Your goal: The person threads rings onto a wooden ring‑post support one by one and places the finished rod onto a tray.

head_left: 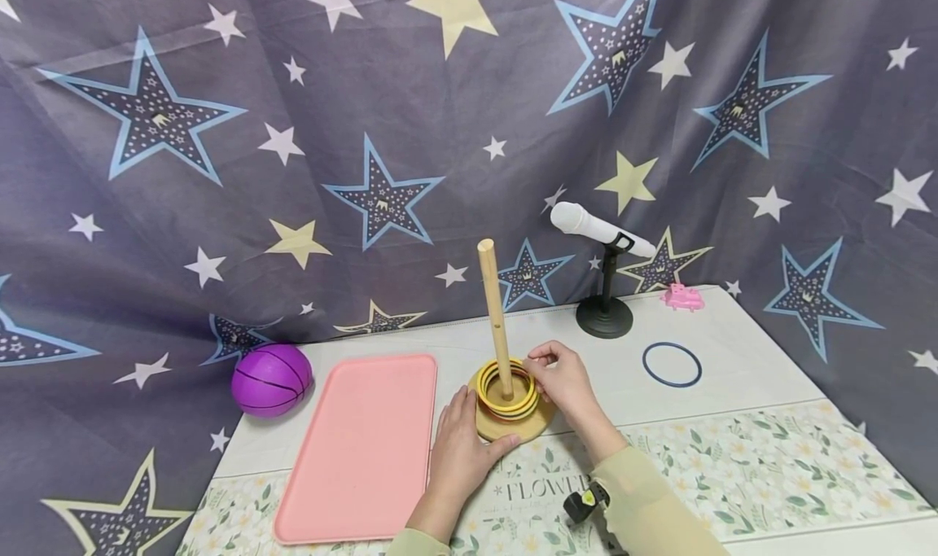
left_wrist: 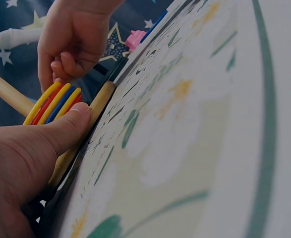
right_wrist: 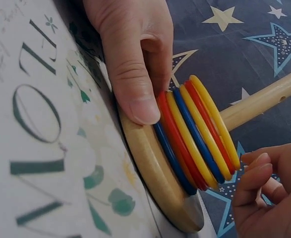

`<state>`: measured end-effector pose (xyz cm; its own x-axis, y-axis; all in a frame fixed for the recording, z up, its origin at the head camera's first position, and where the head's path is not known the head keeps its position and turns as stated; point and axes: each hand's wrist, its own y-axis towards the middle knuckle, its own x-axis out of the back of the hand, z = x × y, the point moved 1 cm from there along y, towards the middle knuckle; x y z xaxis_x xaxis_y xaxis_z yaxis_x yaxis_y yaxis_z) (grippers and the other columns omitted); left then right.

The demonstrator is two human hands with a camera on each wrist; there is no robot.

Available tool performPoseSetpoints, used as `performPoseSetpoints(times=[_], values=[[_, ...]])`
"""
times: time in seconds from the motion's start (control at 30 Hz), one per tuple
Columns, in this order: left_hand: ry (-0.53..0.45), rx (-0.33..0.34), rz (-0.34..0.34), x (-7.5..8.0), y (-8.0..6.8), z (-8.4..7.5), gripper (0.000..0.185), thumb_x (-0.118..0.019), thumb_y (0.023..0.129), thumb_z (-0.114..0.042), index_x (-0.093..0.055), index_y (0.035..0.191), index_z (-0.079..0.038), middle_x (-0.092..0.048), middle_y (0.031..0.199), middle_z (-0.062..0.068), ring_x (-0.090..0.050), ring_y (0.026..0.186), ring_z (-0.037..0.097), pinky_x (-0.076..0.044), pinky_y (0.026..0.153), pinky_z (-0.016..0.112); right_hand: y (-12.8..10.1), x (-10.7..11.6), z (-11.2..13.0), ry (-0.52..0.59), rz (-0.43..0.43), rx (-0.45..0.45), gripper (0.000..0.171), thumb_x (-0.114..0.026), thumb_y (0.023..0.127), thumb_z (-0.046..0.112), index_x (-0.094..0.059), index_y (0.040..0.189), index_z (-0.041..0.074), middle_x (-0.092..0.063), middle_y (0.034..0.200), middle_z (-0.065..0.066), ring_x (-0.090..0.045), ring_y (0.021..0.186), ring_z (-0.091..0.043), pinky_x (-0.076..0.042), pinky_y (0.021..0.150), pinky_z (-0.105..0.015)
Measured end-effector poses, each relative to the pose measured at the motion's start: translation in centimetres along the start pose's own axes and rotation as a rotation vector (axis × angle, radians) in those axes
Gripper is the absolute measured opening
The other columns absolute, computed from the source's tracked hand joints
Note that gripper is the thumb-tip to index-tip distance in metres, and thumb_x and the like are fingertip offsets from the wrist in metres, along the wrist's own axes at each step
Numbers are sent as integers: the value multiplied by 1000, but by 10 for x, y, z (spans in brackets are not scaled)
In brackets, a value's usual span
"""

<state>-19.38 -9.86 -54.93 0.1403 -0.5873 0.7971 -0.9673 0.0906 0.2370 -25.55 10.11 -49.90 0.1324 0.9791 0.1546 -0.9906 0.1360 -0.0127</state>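
Note:
A wooden peg (head_left: 495, 320) rises from a round wooden base (right_wrist: 155, 173). Around its foot lies a stack of thin rings (right_wrist: 190, 134) in yellow, red and blue, with a yellow ring (right_wrist: 209, 116) uppermost. My left hand (head_left: 463, 446) holds the base from the left and front; its thumb (right_wrist: 144, 106) presses on the base's top, right beside the lowest rings. At the stack's right side my right hand (head_left: 563, 381) has its fingers curled, thumb and forefinger pinching at the rim of the top yellow ring. The fingertips are partly hidden in the head view.
A pink tray (head_left: 359, 450) lies to the left, with a purple ball (head_left: 272, 380) beyond it. Behind on the right stands a white microphone (head_left: 597, 229) on a black stand (head_left: 604, 316). A blue ring (head_left: 672, 365) and a small pink toy (head_left: 682, 297) lie at the right.

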Motion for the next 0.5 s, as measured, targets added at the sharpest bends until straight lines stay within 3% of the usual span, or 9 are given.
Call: performPoseSetpoints(times=[0.5], values=[[-13,-11,-3,1,0,0,114,-94,81,-62,-51,158,9,-45,165,31,-44,152,51,-41,122,64,-3,39,5,-11,-55,36,14,-76,101,7,-71,110,-1,-62,93,-8,-56,54,-12,-44,45,-21]])
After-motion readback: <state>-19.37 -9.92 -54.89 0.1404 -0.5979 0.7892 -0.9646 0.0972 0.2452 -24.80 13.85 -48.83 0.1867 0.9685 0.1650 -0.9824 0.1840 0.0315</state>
